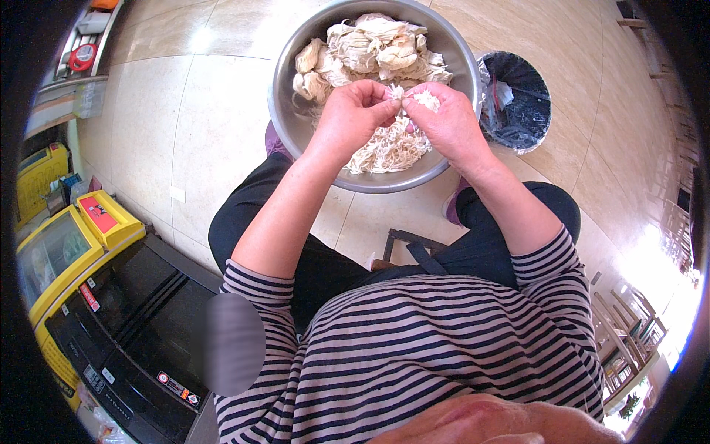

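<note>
Over a wide metal basin (460, 63), my two hands meet fingertip to fingertip. My left hand (353, 117) pinches a small pale piece of meat (397, 92), which looks like cooked chicken. Its other end is pinched by my right hand (450, 124), and more pale shreds (427, 99) show against those fingers. Larger chunks of chicken (377, 48) are heaped in the far part of the basin. Beneath my hands, in the near part, lies a pile of finely shredded chicken (388, 154), partly covered by my hands and wrists.
A lined bin (516, 103) stands just right of the basin, with scraps inside. The basin is in front of my spread knees on a tiled floor (222, 111). To the left is a black-and-yellow chest freezer (140, 318). Wooden chairs (629, 333) stand at the right.
</note>
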Demonstrator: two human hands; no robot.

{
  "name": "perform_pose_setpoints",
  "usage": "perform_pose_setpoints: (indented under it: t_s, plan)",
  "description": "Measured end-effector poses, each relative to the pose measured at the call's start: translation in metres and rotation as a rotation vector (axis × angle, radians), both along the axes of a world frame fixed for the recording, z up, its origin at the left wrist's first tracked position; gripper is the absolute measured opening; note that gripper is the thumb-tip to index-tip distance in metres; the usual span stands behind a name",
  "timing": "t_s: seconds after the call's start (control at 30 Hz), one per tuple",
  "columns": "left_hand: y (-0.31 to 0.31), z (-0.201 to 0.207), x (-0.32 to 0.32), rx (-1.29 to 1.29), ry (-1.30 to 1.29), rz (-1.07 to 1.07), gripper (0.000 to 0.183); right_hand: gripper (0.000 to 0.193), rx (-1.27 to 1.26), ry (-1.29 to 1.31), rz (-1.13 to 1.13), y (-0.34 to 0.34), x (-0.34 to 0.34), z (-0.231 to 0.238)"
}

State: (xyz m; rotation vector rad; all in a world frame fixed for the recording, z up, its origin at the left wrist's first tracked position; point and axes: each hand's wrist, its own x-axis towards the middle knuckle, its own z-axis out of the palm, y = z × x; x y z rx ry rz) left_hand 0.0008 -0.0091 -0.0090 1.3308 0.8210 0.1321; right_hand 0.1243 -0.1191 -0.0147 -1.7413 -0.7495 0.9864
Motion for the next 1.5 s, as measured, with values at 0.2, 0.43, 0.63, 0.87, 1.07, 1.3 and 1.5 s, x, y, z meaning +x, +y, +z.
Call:
perform_pose_setpoints:
  t_s: [0.2,0.43,0.63,0.87,1.07,1.3,1.5]
  plan:
    - [-0.0014,0.0030,0.0004,0.025,0.022,0.007,0.013,0.024,-0.019,0.010,-0.003,0.0004,-0.0004,0.0011]
    - [-0.0007,0.0023,0.0004,0.002,-0.001,-0.003,0.013,0.023,-0.026,-0.003,-0.003,0.0003,-0.0005,0.0017]
    - [-0.0012,0.0012,0.0001,-0.012,0.000,0.003,0.014,0.023,-0.037,-0.015,-0.002,0.0011,-0.0008,0.0028]
    - [-0.0006,-0.0005,0.0001,0.001,0.004,-0.006,0.013,0.023,-0.035,0.006,-0.001,0.0005,-0.0013,0.0068]
    - [-0.0004,-0.0017,0.0004,-0.015,-0.009,-0.001,0.013,0.023,-0.032,0.010,-0.008,0.0012,-0.0018,0.0065]
    - [-0.0007,-0.0006,0.0004,-0.011,0.001,-0.004,0.013,0.021,-0.056,0.002,0.015,0.0004,-0.0003,0.0048]
    - [-0.0009,-0.0012,0.0003,-0.016,-0.003,-0.002,0.014,0.022,-0.027,-0.011,0.001,0.0011,-0.0010,0.0018]
